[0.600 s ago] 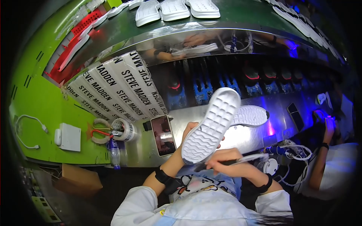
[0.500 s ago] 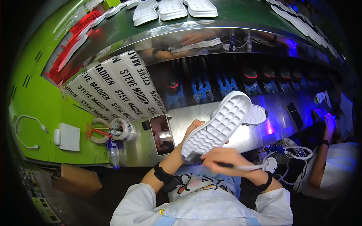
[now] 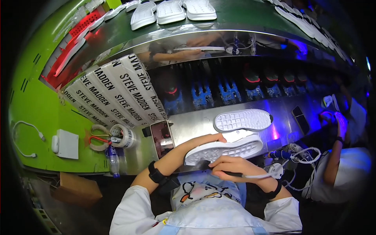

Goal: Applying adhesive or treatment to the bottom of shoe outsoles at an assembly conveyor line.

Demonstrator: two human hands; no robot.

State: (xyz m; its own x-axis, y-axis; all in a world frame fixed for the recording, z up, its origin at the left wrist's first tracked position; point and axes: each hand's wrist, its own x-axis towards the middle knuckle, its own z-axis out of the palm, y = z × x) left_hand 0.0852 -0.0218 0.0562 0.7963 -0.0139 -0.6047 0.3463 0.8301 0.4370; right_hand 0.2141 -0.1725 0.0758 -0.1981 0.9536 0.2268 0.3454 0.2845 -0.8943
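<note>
Held sole (image 3: 227, 150): swung since the earlier frame from a steep slant to a nearly level lie, so that its gridded face is seen more edge-on and the second sole is left in full view.
Left hand (image 3: 209, 139): placed along the far side of the held sole, which is gripped by its fingers; part of the grip is hidden.
Right hand (image 3: 235, 166): held at the near edge, its fingers closed round a dark-tipped tool (image 3: 204, 164) whose tip is blurred beside the heel end; whether the sole is touched by it cannot be told.
Second sole (image 3: 243, 120): laid flat, textured face up, on the metal surface (image 3: 184, 126), just beyond the held one.
Phone (image 3: 161, 138): placed on the same surface, left of the second sole.
Dark flat case (image 3: 300, 120): set down to the right of that sole.
Scissors (image 3: 101, 139): placed among tape rolls (image 3: 128, 136), with a clear bottle (image 3: 114, 161) lying near them.
Taped carton (image 3: 117, 94): stood behind the phone, its wrapping covered in dark print.
Upper shelf (image 3: 231, 20): lined with white soles (image 3: 171, 11).
Co-worker's hand (image 3: 341, 121): lit violet at the far right.
</note>
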